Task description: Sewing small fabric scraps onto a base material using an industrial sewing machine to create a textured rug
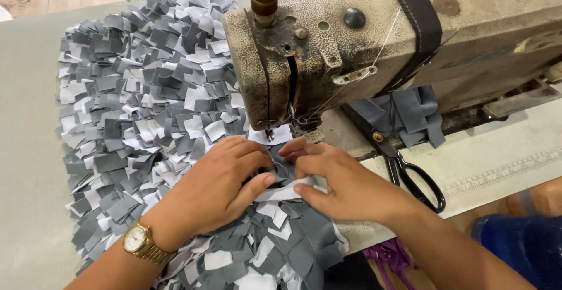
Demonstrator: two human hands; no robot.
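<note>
Looking down, I see my left hand (216, 187) with a gold watch (140, 243) pressing flat on the shaggy mat (134, 108) of grey and white fabric strips; its fingers are bent and holding the strips down. My right hand (339, 182) pinches a white strip (281, 193) between thumb and fingers, just in front of the needle. Beyond them stands the worn sewing machine (328, 44). Black scissors (410, 173) lie on the desk (29, 149) to the right, beside loose grey strips (404, 114).

Left hand (219, 179) and right hand (339, 179) lie palm-down, fingertips seemingly pinching together.
</note>
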